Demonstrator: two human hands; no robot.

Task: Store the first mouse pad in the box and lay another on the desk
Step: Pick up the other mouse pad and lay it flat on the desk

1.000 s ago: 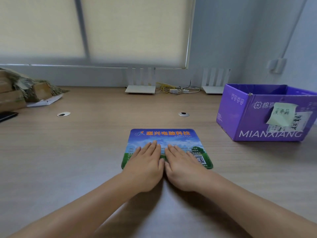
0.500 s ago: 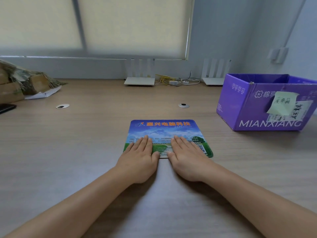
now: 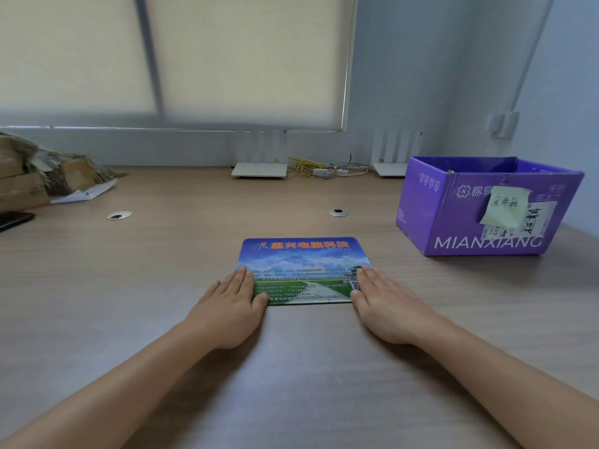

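A printed mouse pad (image 3: 304, 264), blue sky above and green field below with orange characters along the top, lies flat on the wooden desk (image 3: 162, 270). My left hand (image 3: 231, 306) rests palm down on the pad's near left corner, fingers together. My right hand (image 3: 387, 304) lies flat on the near right corner in the same way. Neither hand grips anything. The purple cardboard box (image 3: 486, 218), top open and marked MIANXIANG, stands at the right of the desk, apart from the pad. Its inside is hidden from here.
Two white routers (image 3: 259, 170) and a tangle of cables (image 3: 321, 170) sit against the back wall. Brown packages (image 3: 35, 176) and a dark phone (image 3: 14, 218) are at the far left. Two round cable holes (image 3: 338, 212) are set in the desk.
My hands have slid apart from the pad's middle to its two near corners. The pad has stayed in place.
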